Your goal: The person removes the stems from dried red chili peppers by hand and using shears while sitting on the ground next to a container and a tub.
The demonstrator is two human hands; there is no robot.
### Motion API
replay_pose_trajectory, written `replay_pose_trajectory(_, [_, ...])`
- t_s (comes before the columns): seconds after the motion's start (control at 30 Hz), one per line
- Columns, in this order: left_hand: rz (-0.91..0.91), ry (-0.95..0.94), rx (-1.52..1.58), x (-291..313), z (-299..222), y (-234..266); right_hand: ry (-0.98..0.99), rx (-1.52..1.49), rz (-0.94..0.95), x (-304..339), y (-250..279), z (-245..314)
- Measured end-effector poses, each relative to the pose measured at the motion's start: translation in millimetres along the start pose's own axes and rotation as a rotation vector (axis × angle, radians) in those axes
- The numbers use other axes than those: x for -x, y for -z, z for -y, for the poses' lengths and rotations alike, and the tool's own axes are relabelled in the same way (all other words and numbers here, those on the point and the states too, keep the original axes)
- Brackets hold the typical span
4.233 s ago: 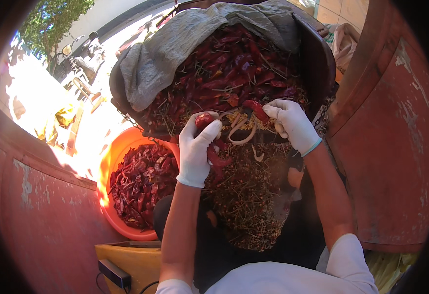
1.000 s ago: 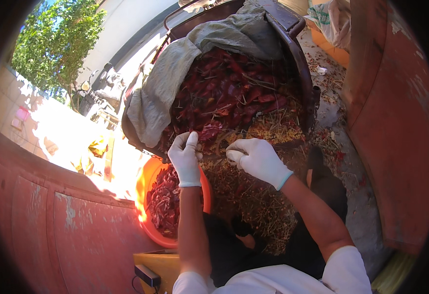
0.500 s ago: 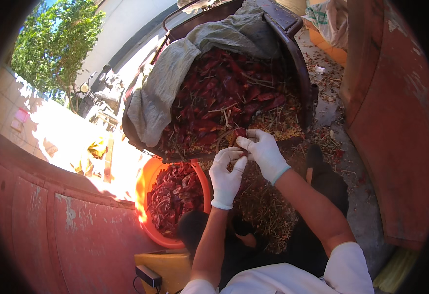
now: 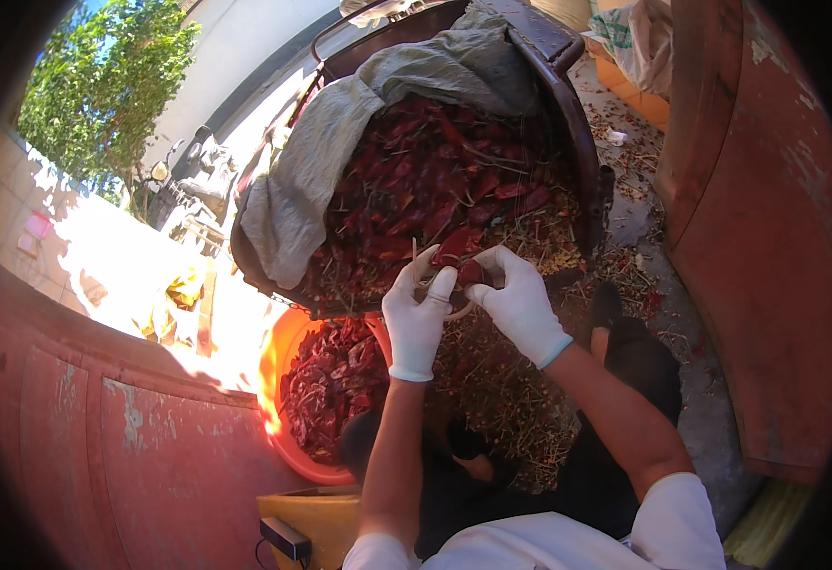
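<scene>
Right hand [image 4: 522, 309] pinches a red pepper [image 4: 471, 273], left hand [image 4: 414, 328] grip unclear; peppers [image 4: 335, 385] part-fill the tub [image 4: 304, 463], more remain in the cart [image 4: 585, 142].

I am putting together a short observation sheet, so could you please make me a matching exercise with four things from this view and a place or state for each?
Column one
1. Orange basin
2. Grey cloth
3. Right gloved hand
4. Leafy tree

Column two
A. With its fingertips at a red chilli, beside the left gloved hand
B. At the picture's upper left
C. Filled with loose red chillies
D. Draped along the far and left edges of the chilli heap

Pairs: 1-C, 2-D, 3-A, 4-B
</scene>
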State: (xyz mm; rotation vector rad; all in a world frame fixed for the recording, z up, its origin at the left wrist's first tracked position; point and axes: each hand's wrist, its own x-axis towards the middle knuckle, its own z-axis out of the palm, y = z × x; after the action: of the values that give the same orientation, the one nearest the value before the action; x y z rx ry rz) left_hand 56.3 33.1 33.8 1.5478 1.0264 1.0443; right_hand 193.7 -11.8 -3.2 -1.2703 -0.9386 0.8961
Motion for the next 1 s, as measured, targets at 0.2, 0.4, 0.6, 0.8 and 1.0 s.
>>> replay_pose_trajectory(0.2, [-0.165, -0.036, 0.072, -7.2, 8.2, 2.9, -0.021, 0.079, -0.048, -2.2, 3.0, 6.4])
replay_pose_trajectory(0.4, [-0.241, -0.013, 0.005, -4.9, 8.6, 11.9, -0.122, -0.119, -0.053, -3.8, 5.7, 2.4])
replay_pose_trajectory(0.6, [-0.306, -0.033, -0.012, -9.1, 2.3, 44.7, 0.088, 0.007, -0.097, -9.8, 20.3, 13.8])
replay_pose_trajectory(0.8, [-0.017, -0.036, -0.072, 12.7, -7.2, 15.8, 0.402, 0.171, 0.156, 6.8, 0.7, 22.9])
replay_pose_trajectory(1.0, [-0.080, -0.544, -0.443, 9.7, -0.4, 21.6, 0.254, 0.169, 0.187, 9.3, 0.5, 28.3])
